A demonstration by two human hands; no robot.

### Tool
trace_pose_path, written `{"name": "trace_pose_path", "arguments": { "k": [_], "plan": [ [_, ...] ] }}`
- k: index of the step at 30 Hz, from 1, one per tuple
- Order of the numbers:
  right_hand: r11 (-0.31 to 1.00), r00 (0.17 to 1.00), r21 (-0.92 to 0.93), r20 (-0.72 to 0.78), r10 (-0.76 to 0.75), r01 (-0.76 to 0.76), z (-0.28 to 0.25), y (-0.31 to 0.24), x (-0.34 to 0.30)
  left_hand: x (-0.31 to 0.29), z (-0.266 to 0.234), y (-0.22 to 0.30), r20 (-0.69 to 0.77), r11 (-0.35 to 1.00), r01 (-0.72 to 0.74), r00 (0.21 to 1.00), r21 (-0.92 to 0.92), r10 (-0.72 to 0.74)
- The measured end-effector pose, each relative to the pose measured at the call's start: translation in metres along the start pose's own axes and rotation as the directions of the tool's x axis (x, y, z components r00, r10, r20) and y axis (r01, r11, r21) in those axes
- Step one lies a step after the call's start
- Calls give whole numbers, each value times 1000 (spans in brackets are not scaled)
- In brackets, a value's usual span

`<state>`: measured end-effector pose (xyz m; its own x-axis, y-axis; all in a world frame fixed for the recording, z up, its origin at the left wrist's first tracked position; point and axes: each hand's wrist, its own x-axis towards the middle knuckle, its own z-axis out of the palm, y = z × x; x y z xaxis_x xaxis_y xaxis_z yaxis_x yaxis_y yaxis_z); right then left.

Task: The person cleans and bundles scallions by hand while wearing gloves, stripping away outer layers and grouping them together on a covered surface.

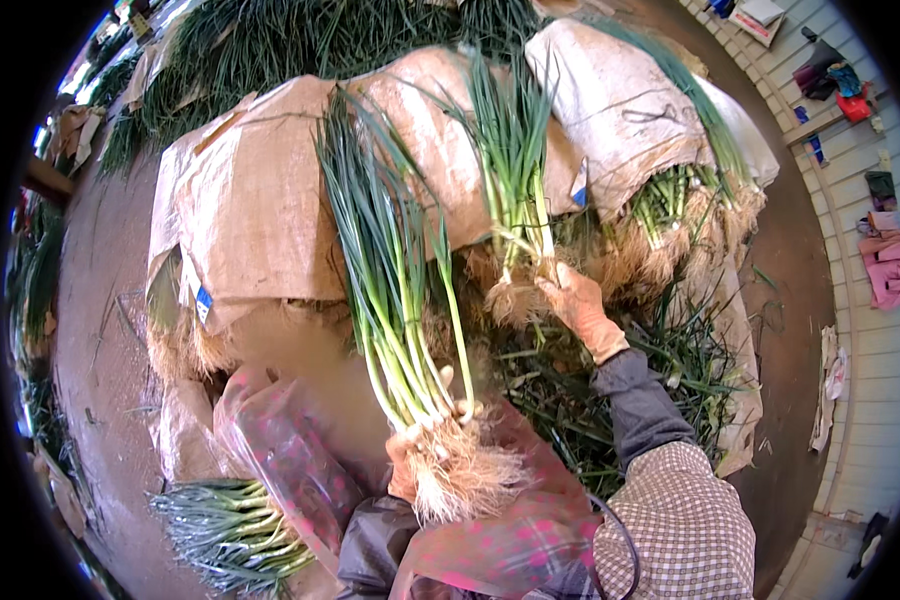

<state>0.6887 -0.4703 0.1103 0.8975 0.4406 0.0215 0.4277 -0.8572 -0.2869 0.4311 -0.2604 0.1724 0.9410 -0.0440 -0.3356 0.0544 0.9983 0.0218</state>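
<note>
A bunch of green onions [395, 330], long leaves pointing away from me and pale stringy roots [465, 475] toward me, is held over my lap. My left hand [401, 468] is closed around its lower stalks, mostly hidden behind the roots. Farther off and to the right, my right hand [582, 315], in what looks like an orange-tan glove, pinches the root end of a smaller group of green onions [515, 160]. Those leaves lie against the covered pile. A pink-spotted, see-through plastic apron [300, 455] covers my lap.
Tan woven sacks [260, 200] and a whitish sack [610, 100] cover rooted onions ahead. Loose leaf scraps [610, 390] lie right of my lap. Another onion bundle [232, 530] rests at lower left. More onions [270, 45] stand behind. A pale panelled wall [870, 350] runs along the right.
</note>
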Motion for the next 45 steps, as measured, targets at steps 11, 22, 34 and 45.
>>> {"name": "trace_pose_path", "arguments": {
  "k": [11, 22, 34, 45],
  "plan": [
    [602, 778, 784, 471, -416, -152, -16, -133, -80, 2, -3, -23, -171, 782, 249, 968, 571, -183],
    [993, 942, 24, 319, 100, -114, 10, -99, -21, -12, -2, -11, -169, 953, 79, 985, 293, -30],
    [523, 570, 593, 790, -228, -612, -45, -113, -62, 0, -16, 7, -163, 961, -40, 983, 274, 88],
    [646, 719, 526, 693, 51, -553, -103, -87, -52, 7, -10, -10, -205, 930, 89, 979, 357, -15]
  ]
}}
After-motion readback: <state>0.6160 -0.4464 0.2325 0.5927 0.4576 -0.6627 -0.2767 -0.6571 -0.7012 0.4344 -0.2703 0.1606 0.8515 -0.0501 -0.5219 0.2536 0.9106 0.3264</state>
